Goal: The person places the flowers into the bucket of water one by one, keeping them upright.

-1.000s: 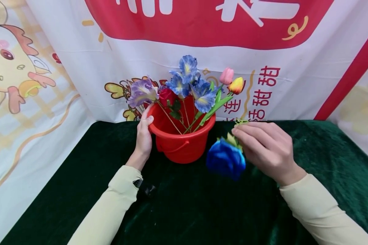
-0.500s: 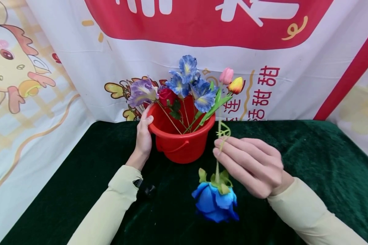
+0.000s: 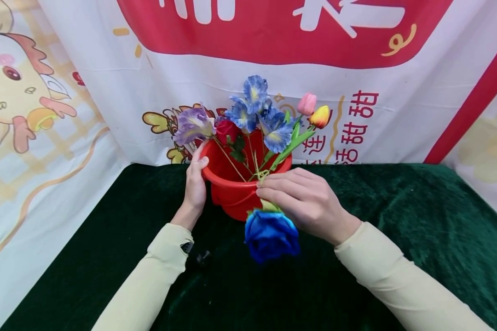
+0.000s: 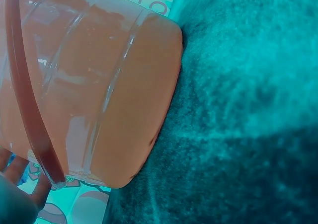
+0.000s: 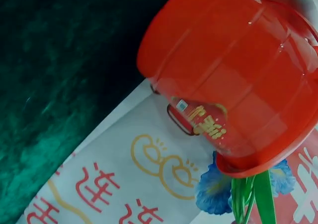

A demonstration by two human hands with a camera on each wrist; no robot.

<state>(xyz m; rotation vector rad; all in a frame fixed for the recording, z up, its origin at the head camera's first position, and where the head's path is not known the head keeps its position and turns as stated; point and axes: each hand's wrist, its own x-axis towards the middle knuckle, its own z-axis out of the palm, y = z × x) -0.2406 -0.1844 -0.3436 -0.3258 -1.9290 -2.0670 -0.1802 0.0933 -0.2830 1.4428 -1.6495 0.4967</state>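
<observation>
A red bucket stands at the back of the table, with its wall and thin handle filling much of both wrist views. My left hand holds its left side, thumb at the rim. Between thumb and fingers, my right hand pinches the stem of a blue rose. The bloom hangs head down in front of the bucket, and the green stem end overlaps the front rim. Inside the bucket lean a purple iris, a red rose, several blue irises, a pink tulip and a yellow tulip.
Dark green velvet cloth covers the table. Behind it hangs a printed white and red backdrop, close behind the bucket. A small black object lies beside the left sleeve.
My right hand has carried the blue rose leftward to the bucket's front rim; the rose has stayed head down, dipping and then rising. The left hand and bucket have stayed in place.
</observation>
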